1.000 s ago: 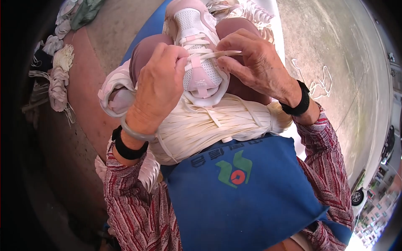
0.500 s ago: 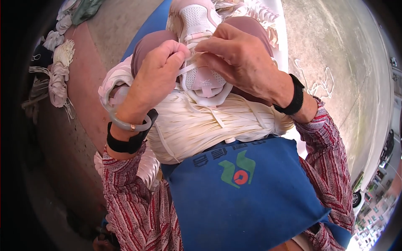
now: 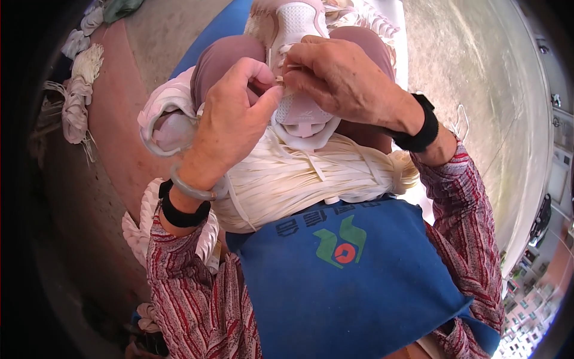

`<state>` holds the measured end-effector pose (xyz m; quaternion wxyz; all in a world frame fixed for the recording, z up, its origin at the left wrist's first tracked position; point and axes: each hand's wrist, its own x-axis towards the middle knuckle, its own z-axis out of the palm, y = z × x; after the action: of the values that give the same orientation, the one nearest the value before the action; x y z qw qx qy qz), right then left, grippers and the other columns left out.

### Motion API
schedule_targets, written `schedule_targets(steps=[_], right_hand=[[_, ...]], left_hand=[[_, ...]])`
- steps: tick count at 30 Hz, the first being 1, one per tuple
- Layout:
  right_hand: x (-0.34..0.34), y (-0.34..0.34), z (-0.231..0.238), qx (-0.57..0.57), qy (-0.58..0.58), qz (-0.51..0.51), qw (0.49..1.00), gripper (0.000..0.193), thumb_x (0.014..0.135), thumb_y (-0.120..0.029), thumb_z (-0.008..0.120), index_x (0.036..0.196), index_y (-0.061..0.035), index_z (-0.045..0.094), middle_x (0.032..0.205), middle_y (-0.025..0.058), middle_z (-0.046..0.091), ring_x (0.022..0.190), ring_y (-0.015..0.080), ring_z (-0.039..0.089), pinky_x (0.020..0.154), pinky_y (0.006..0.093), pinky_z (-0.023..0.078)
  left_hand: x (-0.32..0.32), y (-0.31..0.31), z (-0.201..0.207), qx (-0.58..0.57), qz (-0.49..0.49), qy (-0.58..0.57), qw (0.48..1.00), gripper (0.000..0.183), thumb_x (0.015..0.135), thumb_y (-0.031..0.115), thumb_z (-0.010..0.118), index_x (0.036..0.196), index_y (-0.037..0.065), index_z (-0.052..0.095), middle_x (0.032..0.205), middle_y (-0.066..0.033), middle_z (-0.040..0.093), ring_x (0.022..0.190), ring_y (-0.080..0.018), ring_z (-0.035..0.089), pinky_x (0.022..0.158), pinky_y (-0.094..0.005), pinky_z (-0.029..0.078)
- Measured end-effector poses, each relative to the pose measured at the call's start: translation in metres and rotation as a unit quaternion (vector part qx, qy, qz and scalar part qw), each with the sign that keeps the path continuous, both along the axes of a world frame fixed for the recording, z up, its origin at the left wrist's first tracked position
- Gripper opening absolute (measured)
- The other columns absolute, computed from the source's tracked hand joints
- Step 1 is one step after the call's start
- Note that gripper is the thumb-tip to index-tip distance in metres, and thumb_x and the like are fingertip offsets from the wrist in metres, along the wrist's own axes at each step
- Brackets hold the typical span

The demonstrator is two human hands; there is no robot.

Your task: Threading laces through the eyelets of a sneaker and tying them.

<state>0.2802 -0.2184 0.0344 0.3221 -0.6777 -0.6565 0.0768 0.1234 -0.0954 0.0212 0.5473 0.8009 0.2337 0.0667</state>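
A pink and white sneaker [image 3: 297,25] lies between my knees, with a white shoelace [image 3: 283,52] threaded through part of its eyelets. At the lacing, my left hand [image 3: 233,116] pinches a bit of the lace between thumb and forefinger. Just beside it, my right hand [image 3: 347,75] is closed, fingertips pressed together on the lace by the opposite eyelets. My right fingers cover part of the lacing. A thick bundle of cream-white laces [image 3: 317,173] rests across my lap, below the shoe. Another pink and white shoe [image 3: 170,128] sits left of my left wrist.
A blue apron [image 3: 359,275] covers my lap. Bundles of white laces and shoe pieces [image 3: 78,105] lie on the floor at far left. More pale shoe pieces [image 3: 371,27] are piled beyond my right knee. A loose white lace [image 3: 460,122] lies on the ground at right.
My left hand has come right, closer to the right fingertips, and its thumb has straightened. The lace strand slanting down beneath the left fingers no longer shows. The view has shifted slightly.
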Motion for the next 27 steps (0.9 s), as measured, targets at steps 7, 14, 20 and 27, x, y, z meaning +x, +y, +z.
schedule_targets(steps=[7,14,20,27], right_hand=[[-0.008,0.011,0.007,-0.133,-0.011,-0.085,0.987,0.024,0.087,-0.023,0.064,0.081,-0.0003,0.067,0.077,0.0178,0.067,0.069,0.0381,0.066,0.062,0.0440,0.053],[0.002,0.004,0.006,-0.049,-0.020,-0.139,0.989,0.024,0.086,-0.025,0.067,0.081,-0.0023,0.068,0.078,0.0156,0.065,0.073,0.0323,0.066,0.065,0.0427,0.052],[0.010,-0.041,0.008,-0.009,0.030,-0.099,0.995,0.014,0.087,-0.014,0.070,0.090,-0.0002,0.069,0.084,0.0104,0.062,0.068,0.0220,0.062,0.061,0.0336,0.049],[0.000,-0.055,-0.003,-0.011,-0.029,-0.118,0.992,0.017,0.084,-0.006,0.065,0.100,-0.0040,0.061,0.086,0.0117,0.059,0.071,0.0316,0.064,0.061,0.0388,0.052]], left_hand=[[0.006,0.005,-0.007,0.002,-0.003,-0.036,0.999,0.021,0.091,0.015,0.061,0.103,-0.002,0.061,0.078,-0.0090,0.064,0.068,-0.0142,0.063,0.060,-0.0292,0.052],[0.015,0.006,0.005,-0.128,-0.002,0.017,0.992,0.021,0.094,0.017,0.057,0.101,-0.002,0.061,0.076,-0.0039,0.061,0.064,-0.0079,0.060,0.045,-0.0215,0.050],[0.012,0.007,0.003,-0.138,0.006,0.008,0.990,0.021,0.095,0.019,0.055,0.098,-0.001,0.060,0.076,-0.0035,0.060,0.063,-0.0079,0.059,0.046,-0.0230,0.050],[0.017,0.006,0.002,-0.037,-0.007,0.043,0.998,0.020,0.096,0.019,0.051,0.094,0.000,0.059,0.071,-0.0065,0.061,0.059,-0.0119,0.059,0.051,-0.0283,0.049]])
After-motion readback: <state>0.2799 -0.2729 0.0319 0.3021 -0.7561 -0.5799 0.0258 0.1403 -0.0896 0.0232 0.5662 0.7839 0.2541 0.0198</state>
